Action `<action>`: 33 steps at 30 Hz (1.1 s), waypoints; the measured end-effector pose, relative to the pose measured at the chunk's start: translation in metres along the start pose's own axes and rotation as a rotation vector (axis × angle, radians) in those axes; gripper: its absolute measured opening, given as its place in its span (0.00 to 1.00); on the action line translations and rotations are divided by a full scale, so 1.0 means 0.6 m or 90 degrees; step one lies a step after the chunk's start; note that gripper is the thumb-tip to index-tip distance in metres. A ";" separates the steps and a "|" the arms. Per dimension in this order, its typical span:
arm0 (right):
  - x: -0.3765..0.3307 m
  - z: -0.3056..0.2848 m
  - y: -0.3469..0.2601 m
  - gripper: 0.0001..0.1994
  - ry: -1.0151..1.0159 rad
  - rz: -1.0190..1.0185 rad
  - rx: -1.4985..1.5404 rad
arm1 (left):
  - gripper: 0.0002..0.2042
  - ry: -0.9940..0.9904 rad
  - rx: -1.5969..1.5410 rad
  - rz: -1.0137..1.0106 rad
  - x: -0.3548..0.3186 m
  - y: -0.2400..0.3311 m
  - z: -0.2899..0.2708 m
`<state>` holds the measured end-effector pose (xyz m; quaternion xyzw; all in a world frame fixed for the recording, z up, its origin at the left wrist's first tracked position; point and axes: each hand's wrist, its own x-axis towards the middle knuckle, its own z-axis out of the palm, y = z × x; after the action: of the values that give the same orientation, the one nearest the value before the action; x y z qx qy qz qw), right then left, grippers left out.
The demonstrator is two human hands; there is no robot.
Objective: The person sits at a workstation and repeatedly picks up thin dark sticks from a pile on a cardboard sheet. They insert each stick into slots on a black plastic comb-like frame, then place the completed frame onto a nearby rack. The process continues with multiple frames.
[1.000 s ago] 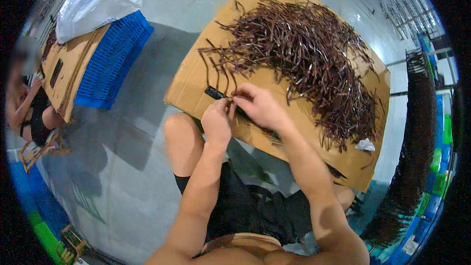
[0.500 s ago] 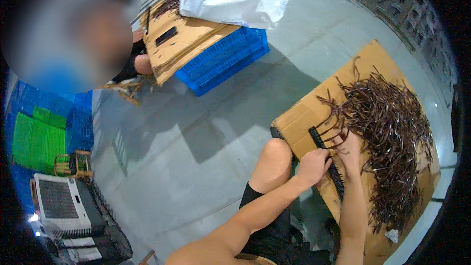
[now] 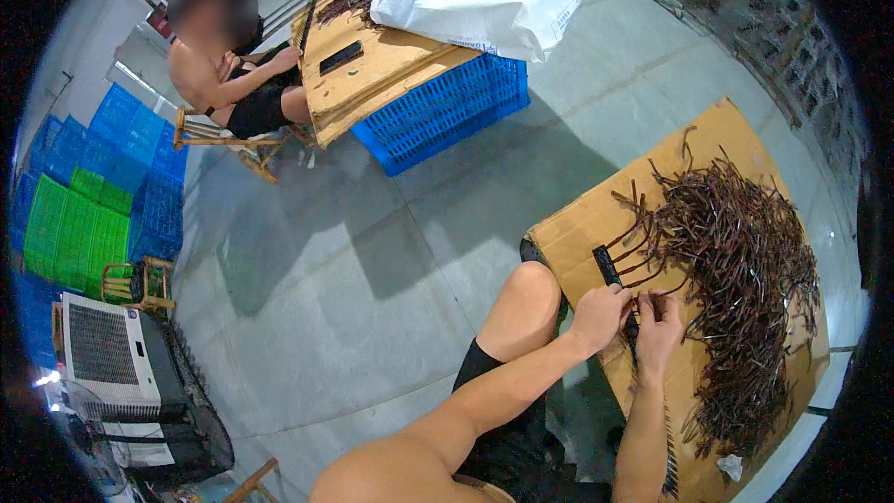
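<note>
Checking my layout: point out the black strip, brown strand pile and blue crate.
Black strip (image 3: 606, 265), head view: its far part.
Brown strand pile (image 3: 745, 279), head view: its middle.
Blue crate (image 3: 447, 119), head view: its side.

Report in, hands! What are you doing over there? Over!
Left hand at black strip, right hand close beside; exact grips hidden. Brown strands heaped to the right, a few reaching the strip. White scrap by the heap, away from both hands.

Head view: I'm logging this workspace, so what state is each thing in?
Left hand, curled on the black strip
Right hand, fingers bent beside it, grip unclear
Black strip, partly covered by the hands
Brown strands, heaped loosely
Near cardboard, flat under the heap
White bag, crumpled on the far cardboard
Blue crate, beneath the far cardboard
White scrap, crumpled
</note>
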<state>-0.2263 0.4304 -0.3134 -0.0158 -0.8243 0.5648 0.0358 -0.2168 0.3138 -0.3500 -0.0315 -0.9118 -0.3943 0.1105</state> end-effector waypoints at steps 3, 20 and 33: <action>0.000 0.001 0.002 0.07 -0.068 -0.034 -0.071 | 0.06 0.009 -0.017 0.003 -0.004 -0.013 0.006; 0.257 0.081 0.012 0.15 -0.150 -0.100 -0.426 | 0.11 -0.004 -0.070 -0.073 0.007 -0.003 -0.008; 0.167 0.039 0.026 0.10 -0.266 -0.074 -0.591 | 0.06 -0.002 -0.103 -0.068 0.011 -0.009 -0.016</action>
<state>-0.3285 0.4210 -0.3318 0.1290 -0.9774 0.1273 -0.1090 -0.2225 0.3028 -0.3460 0.0074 -0.8775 -0.4719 0.0849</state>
